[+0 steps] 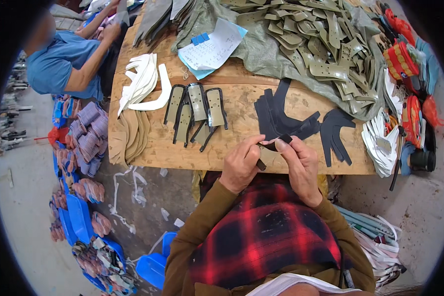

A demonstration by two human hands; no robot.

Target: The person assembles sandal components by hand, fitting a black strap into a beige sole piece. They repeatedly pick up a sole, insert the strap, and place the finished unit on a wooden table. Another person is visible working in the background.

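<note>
At the front edge of the wooden table, my left hand and my right hand are closed on one small piece, a perforated olive insert with a black strip along its edge. Fingers and thumbs of both hands pinch the strip; part of the insert hides behind them. Just beyond lie curved black cut pieces and a second black stack. To their left are several olive inserts with black edging.
White curved pieces and tan pieces lie at the left. Loose olive inserts heap on a grey-green sheet, beside a handwritten paper. A co-worker sits far left. Blue bins with bundles stand on the floor.
</note>
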